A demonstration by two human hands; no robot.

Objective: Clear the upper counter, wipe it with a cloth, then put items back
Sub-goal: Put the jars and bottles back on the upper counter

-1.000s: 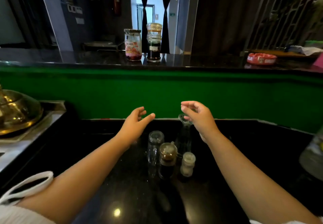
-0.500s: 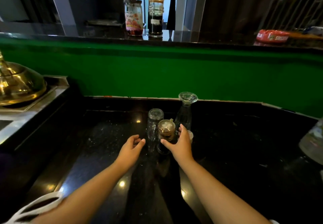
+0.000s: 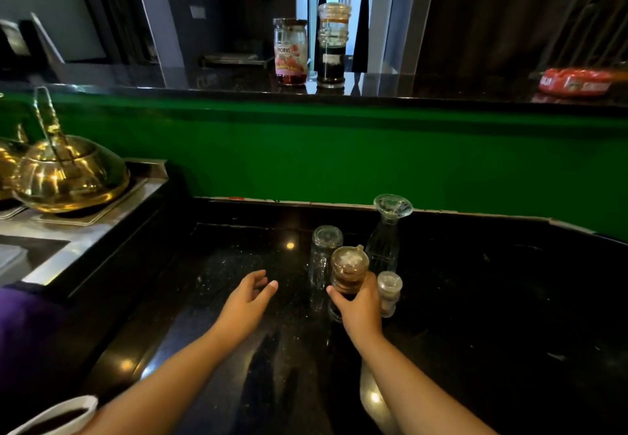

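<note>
1. Head view: our right hand (image 3: 360,309) grips one brown-lidded dispenser (image 3: 349,269) on the lower counter (image 3: 509,298), beside three other glass pieces (image 3: 387,244).
2. Our left hand (image 3: 248,298) hovers, fingers relaxed, empty.
3. Upper counter (image 3: 441,89): two jars (image 3: 291,52), one red ashtray (image 3: 574,82).

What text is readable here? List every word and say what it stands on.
"MORIN": label of the jam jar on the upper counter.
Red ashtray: white lettering, too blurred to read.
Tall dark bottle: pale label, unreadable.
Wall plates: too small to read.
</note>
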